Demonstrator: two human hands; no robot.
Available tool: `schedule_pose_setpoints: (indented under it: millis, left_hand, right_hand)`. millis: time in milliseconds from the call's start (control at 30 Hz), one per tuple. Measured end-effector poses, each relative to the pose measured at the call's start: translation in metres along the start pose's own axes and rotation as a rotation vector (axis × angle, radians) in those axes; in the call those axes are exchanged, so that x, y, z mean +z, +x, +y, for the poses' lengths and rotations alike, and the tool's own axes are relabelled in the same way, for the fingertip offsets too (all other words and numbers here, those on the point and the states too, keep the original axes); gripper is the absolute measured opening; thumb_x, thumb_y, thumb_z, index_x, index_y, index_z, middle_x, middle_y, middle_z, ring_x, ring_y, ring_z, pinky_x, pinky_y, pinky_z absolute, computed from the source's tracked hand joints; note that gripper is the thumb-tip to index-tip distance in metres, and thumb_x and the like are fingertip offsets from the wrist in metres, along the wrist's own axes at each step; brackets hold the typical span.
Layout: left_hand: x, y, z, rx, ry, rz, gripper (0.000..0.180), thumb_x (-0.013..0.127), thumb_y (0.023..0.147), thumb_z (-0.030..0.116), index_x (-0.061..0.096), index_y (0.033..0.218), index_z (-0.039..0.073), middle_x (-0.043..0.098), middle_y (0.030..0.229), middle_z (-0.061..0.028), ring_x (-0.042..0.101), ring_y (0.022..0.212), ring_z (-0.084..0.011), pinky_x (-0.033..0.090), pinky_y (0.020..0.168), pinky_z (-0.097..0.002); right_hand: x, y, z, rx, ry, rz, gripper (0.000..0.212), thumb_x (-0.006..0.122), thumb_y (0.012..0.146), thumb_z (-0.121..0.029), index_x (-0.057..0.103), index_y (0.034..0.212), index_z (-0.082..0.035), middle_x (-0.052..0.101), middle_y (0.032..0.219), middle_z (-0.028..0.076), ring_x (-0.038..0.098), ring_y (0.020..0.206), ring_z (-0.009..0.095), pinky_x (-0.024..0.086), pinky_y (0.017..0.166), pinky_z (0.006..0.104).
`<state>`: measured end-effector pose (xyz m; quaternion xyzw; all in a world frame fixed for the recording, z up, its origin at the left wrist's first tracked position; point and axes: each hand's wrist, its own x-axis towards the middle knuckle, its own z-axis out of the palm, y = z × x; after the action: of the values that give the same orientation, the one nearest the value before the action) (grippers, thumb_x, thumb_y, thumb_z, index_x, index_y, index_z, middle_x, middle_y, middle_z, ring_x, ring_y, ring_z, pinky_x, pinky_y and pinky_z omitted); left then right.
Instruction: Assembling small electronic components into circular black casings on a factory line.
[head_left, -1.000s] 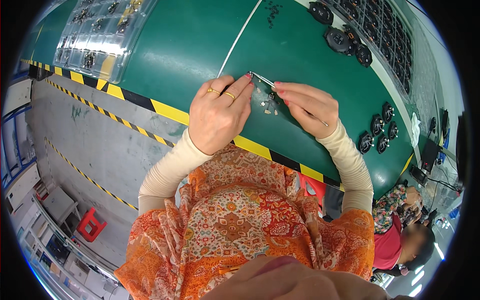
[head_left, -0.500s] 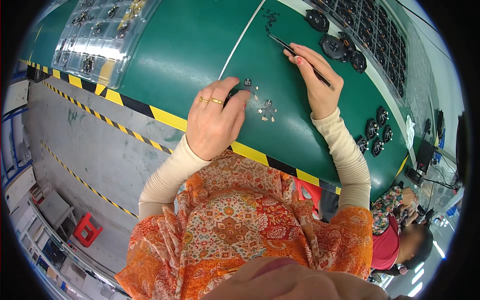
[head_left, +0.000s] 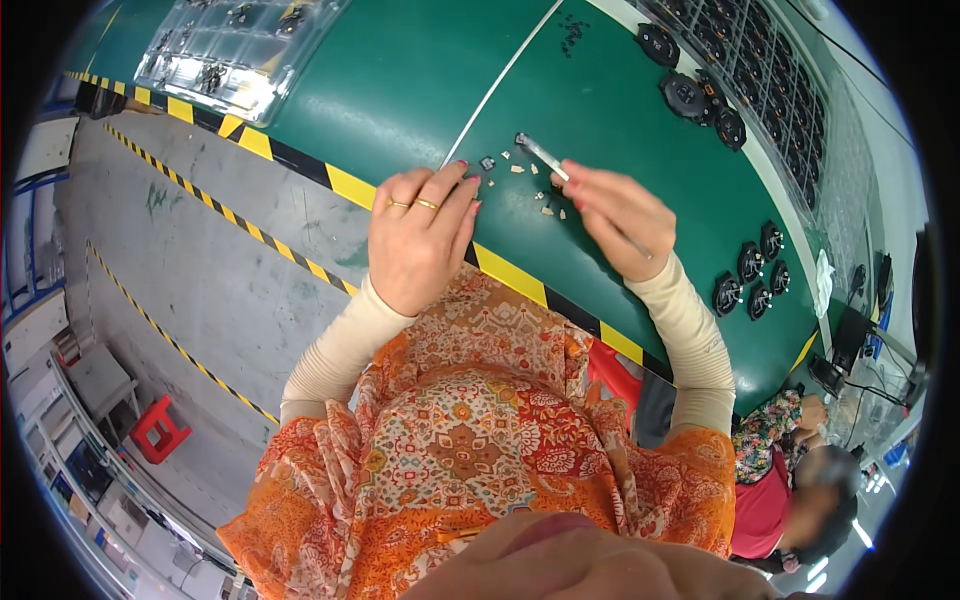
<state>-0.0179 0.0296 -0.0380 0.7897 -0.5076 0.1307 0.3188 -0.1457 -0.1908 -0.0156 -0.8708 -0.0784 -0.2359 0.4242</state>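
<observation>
My right hand (head_left: 628, 222) is closed round slim metal tweezers (head_left: 545, 158), which point up and left over the green table. A tiny dark piece shows at the tweezers' tips. My left hand (head_left: 418, 240), with two rings, rests near the table's striped edge. Its fingers are bent and drawn together; something dark shows by the fingertips, mostly hidden, so its kind is unclear. Just beyond those fingertips lies a small black square part (head_left: 487, 162). Several tiny pale pieces (head_left: 517, 169) are scattered between the two hands.
Tiny black pieces (head_left: 571, 35) lie in a cluster at the far side. Round black housings (head_left: 684, 95) sit beside a filled tray (head_left: 755, 85). More round parts (head_left: 750, 262) stand at right. A clear tray (head_left: 215, 95) is at far left. A co-worker (head_left: 765, 500) sits at lower right.
My right hand has brought the tweezers from the black cluster back toward the pale pieces. A tiny dark piece now shows at their tips. The left fingers have drawn closer together.
</observation>
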Motion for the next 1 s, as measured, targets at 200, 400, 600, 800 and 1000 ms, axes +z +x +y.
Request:
schedule_pose_setpoints:
  millis: [200, 400, 600, 800, 1000]
  left_hand:
    - [0.000, 0.003, 0.002, -0.010, -0.045, -0.083, 0.029, 0.074, 0.078, 0.006, 0.071, 0.107, 0.007, 0.063, 0.112, -0.0044, 0.058, 0.099, -0.0246, 0.045, 0.085, -0.0376]
    - [0.007, 0.005, 0.003, 0.037, -0.061, -0.033, 0.028, 0.074, 0.078, 0.007, 0.072, 0.106, 0.007, 0.062, 0.114, -0.0048, 0.057, 0.101, -0.0245, 0.044, 0.086, -0.0381]
    - [0.008, 0.006, 0.001, 0.051, -0.057, -0.047, 0.029, 0.074, 0.077, 0.006, 0.072, 0.107, 0.006, 0.063, 0.115, -0.0041, 0.058, 0.101, -0.0242, 0.044, 0.086, -0.0383]
    - [0.006, 0.008, 0.001, 0.110, -0.004, -0.034, 0.029, 0.074, 0.076, 0.005, 0.072, 0.105, 0.004, 0.068, 0.114, -0.0043, 0.061, 0.101, -0.0222, 0.047, 0.085, -0.0365]
    - [0.006, 0.010, 0.000, 0.110, -0.009, -0.042, 0.030, 0.074, 0.075, 0.005, 0.073, 0.105, 0.004, 0.069, 0.112, -0.0030, 0.062, 0.098, -0.0211, 0.048, 0.082, -0.0348]
  right_hand:
    - [0.004, 0.001, -0.002, -0.080, -0.012, -0.116, 0.032, 0.063, 0.079, 0.015, 0.067, 0.110, 0.008, 0.066, 0.119, 0.024, 0.071, 0.100, 0.032, 0.058, 0.085, 0.0348]
    - [0.005, 0.002, -0.001, -0.123, -0.005, -0.140, 0.029, 0.067, 0.079, 0.010, 0.068, 0.107, 0.006, 0.066, 0.117, 0.019, 0.070, 0.098, 0.032, 0.058, 0.081, 0.0365]
    - [0.005, 0.003, -0.001, -0.088, -0.022, -0.219, 0.028, 0.065, 0.080, 0.009, 0.068, 0.108, 0.007, 0.067, 0.119, 0.021, 0.069, 0.104, 0.033, 0.057, 0.087, 0.0366]
    - [0.007, 0.005, -0.004, -0.059, -0.037, -0.240, 0.029, 0.066, 0.080, 0.009, 0.068, 0.109, 0.007, 0.067, 0.118, 0.021, 0.069, 0.103, 0.033, 0.057, 0.086, 0.0364]
    - [0.007, 0.006, -0.005, -0.011, -0.026, -0.115, 0.028, 0.067, 0.079, 0.012, 0.069, 0.107, 0.006, 0.069, 0.115, 0.021, 0.072, 0.095, 0.029, 0.059, 0.079, 0.0335]
